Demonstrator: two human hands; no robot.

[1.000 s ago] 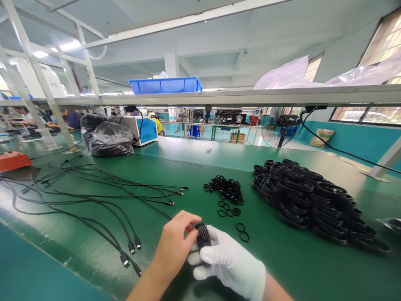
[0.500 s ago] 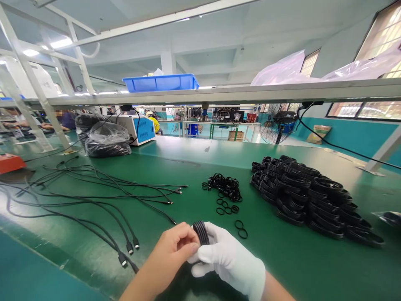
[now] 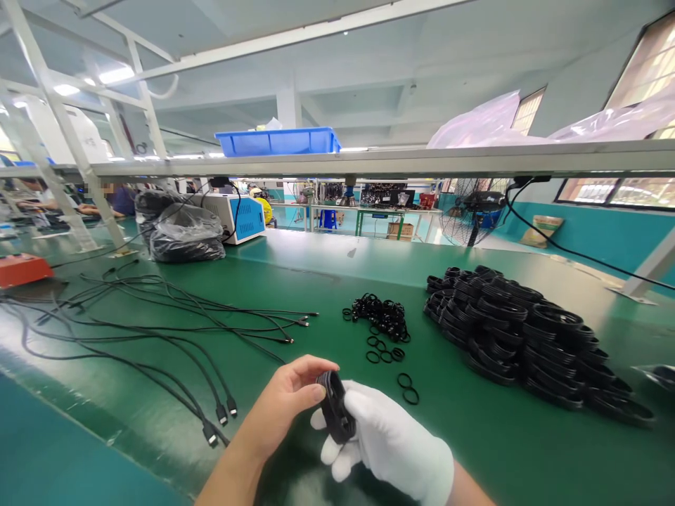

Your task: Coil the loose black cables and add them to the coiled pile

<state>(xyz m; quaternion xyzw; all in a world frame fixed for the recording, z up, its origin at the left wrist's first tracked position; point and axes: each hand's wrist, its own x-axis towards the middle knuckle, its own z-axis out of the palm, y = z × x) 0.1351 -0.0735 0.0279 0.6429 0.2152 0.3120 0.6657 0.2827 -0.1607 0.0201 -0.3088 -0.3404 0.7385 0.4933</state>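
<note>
A coiled black cable [image 3: 335, 407] is held between my two hands above the green table. My bare left hand [image 3: 287, 397] pinches the coil's upper left side between thumb and fingers. My right hand [image 3: 387, 439], in a white glove, grips the coil from the right, some gloved fingers showing beneath it. Beyond my hands lies a heap of small black rings [image 3: 378, 315], with several loose rings [image 3: 384, 349] in front of it. Uncoiled black cables [image 3: 174, 337] stretch over the table to the left, their metal plugs pointing toward me.
A tall pile of coiled cables [image 3: 506, 330] stands at right. Further back at left are a plastic bag of black goods [image 3: 184, 232] and a blue-and-white machine [image 3: 242, 216]. A shelf [image 3: 380, 160] with a blue tray [image 3: 279, 143] spans above. Another person sits far left.
The coil has turned so that its open loop now faces more toward me. My left fingers have shifted to its upper edge. The view has swung slightly left.
</note>
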